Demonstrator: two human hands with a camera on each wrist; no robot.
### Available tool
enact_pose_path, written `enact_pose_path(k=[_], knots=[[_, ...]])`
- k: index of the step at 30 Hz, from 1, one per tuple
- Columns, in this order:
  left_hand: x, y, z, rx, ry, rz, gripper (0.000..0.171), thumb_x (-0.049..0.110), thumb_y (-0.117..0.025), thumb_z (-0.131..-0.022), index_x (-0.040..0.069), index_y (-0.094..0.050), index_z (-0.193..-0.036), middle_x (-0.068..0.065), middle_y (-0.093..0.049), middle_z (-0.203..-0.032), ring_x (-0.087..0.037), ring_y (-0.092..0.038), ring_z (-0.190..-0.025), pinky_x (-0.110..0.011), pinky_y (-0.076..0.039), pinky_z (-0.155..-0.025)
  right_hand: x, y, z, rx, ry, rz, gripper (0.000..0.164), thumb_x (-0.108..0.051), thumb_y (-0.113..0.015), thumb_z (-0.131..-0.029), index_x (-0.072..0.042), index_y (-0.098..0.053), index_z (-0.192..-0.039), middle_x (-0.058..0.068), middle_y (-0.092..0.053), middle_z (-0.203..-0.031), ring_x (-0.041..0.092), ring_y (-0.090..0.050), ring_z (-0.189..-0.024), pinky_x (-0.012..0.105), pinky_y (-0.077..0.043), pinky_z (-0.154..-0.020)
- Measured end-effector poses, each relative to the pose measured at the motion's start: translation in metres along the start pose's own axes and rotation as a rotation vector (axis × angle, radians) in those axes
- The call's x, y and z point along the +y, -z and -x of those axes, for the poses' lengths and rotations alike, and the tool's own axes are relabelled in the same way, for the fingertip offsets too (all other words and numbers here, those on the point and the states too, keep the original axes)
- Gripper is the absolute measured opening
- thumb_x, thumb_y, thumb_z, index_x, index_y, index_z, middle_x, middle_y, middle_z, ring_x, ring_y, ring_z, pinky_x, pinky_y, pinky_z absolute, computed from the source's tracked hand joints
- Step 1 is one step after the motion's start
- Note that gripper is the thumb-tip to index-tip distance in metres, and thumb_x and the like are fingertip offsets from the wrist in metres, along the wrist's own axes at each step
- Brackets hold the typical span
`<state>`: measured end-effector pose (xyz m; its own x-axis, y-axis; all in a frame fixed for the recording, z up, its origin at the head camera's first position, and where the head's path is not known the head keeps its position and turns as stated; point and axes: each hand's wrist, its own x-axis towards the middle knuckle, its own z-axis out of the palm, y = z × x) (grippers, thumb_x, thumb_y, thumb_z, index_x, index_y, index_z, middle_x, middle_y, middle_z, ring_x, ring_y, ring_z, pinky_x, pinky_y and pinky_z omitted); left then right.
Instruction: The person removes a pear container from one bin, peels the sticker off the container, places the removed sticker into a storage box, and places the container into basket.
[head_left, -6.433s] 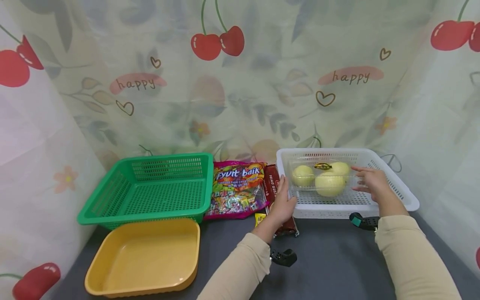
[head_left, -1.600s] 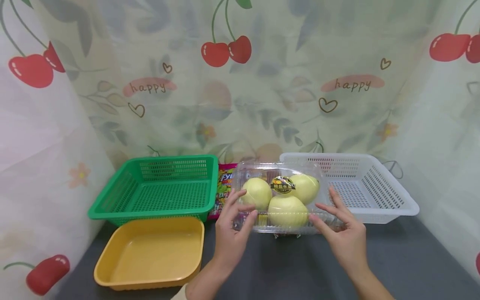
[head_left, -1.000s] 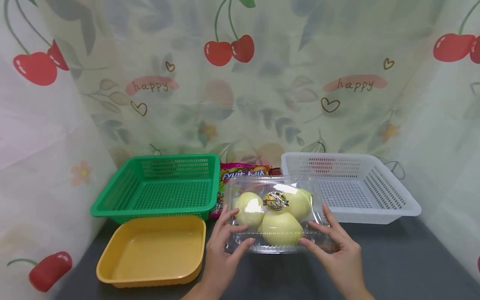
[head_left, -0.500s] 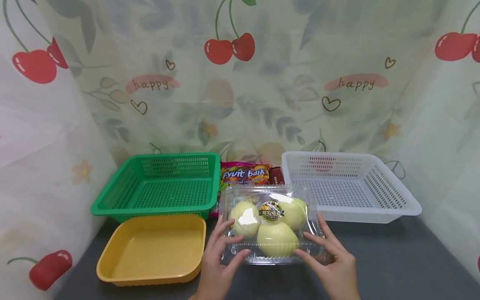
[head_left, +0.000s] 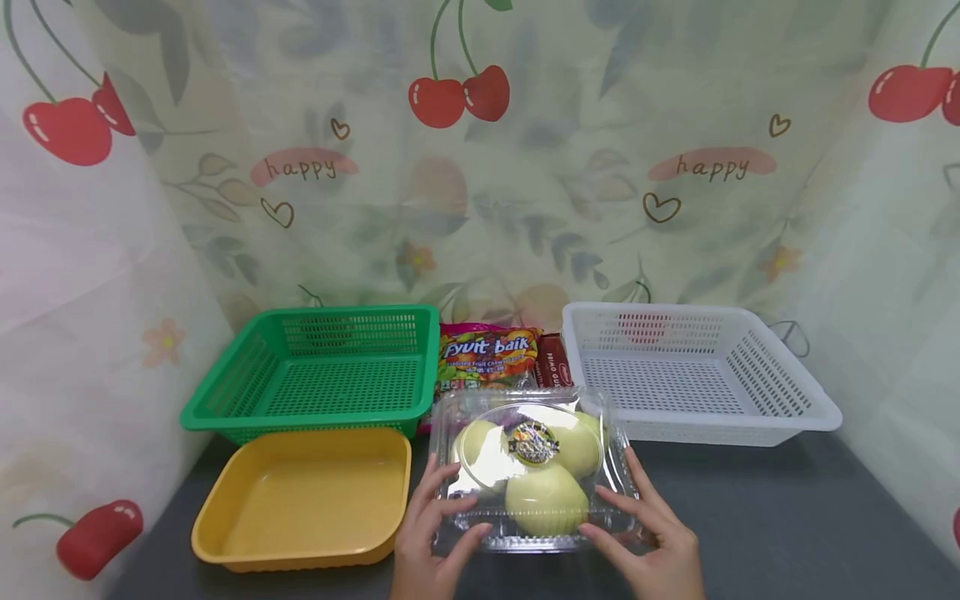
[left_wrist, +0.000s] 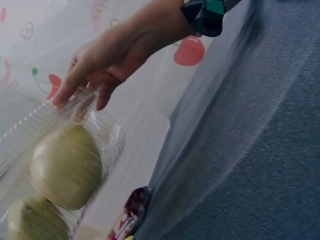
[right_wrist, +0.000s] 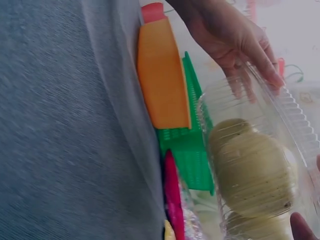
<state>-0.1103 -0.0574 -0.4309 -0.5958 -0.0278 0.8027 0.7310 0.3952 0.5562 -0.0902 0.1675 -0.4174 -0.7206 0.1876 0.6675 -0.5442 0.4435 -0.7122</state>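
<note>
Both left hand [head_left: 433,533] and right hand [head_left: 654,537] grip the ends of a clear plastic clamshell box [head_left: 519,482] (three round pale-green fruits [head_left: 547,502] inside), now lower, nearer the front edge of the dark grey table [head_left: 757,517], having left the white perforated plastic basket [head_left: 708,433].

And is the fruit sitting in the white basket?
No, the fruit is in the clear box, which the left hand and right hand hold outside the white basket.
</note>
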Motion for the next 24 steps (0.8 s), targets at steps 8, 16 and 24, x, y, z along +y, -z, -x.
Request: enact_pose_path(k=[8,16,24], knots=[[-0.007,0.004,0.015,0.021,-0.037,0.017,0.032,0.003,-0.081,-0.063,0.008,-0.066,-0.091,-0.013,-0.058,-0.121,-0.015,-0.032,-0.138,-0.015,-0.024,-0.111,0.006,-0.008,0.016,0.014,-0.025,-0.024,0.046,0.015,-0.081,-0.052,0.003,-0.071,-0.095,0.017,-0.046,-0.14,-0.007,-0.056,-0.108,0.018,-0.053,-0.052],[-0.013,0.004,0.03,0.014,-0.022,0.009,0.037,0.001,-0.083,-0.059,0.008,-0.067,-0.092,-0.014,-0.059,-0.118,-0.015,-0.031,-0.139,-0.013,-0.025,-0.11,0.009,-0.015,0.028,0.047,-0.135,-0.032,0.045,0.016,-0.081,-0.051,0.003,-0.072,-0.092,0.008,-0.049,-0.139,-0.008,-0.057,-0.104,0.022,-0.054,-0.049],[-0.017,0.007,0.041,-0.034,0.047,-0.054,0.034,0.003,-0.084,-0.06,0.01,-0.067,-0.088,-0.012,-0.06,-0.118,-0.014,-0.031,-0.138,-0.011,-0.021,-0.11,0.017,-0.017,0.041,0.024,-0.146,-0.038,0.042,0.011,-0.082,-0.054,0.004,-0.071,-0.094,-0.002,-0.047,-0.141,-0.004,-0.064,-0.091,0.022,-0.053,-0.047]])
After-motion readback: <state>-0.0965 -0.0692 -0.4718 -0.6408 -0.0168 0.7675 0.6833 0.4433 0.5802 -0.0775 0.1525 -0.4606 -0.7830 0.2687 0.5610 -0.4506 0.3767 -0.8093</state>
